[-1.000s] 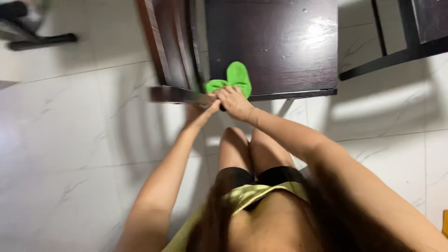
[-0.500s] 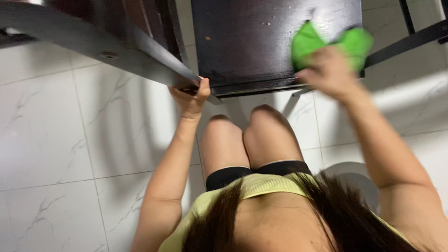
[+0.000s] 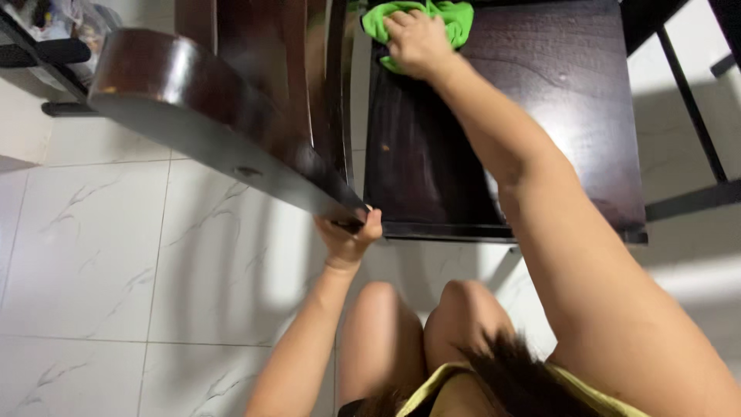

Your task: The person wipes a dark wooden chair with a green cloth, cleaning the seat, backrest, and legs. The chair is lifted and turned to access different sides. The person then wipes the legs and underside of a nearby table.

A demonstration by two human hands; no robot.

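Note:
A dark wooden chair stands in front of me, its flat seat [image 3: 556, 131] facing up and its curved top rail [image 3: 201, 116] close to the camera on the left. My left hand [image 3: 347, 235] grips the near end of that rail. My right hand [image 3: 417, 40] presses a bright green cloth [image 3: 451, 15] flat onto the far left corner of the seat, arm stretched out over it. A small pale speck [image 3: 384, 146] lies on the seat's left side.
The floor is white marble-look tile [image 3: 100, 262]. Dark frame bars of other furniture [image 3: 695, 116] stand to the right of the chair. A black base and some clutter [image 3: 54, 46] sit at the top left. My bare knees [image 3: 417, 324] are just below the seat's front edge.
My right hand carried the green cloth from the seat's near left corner to its right edge, then to the far left corner. My left hand kept its grip on the rail. The view shifted closer.

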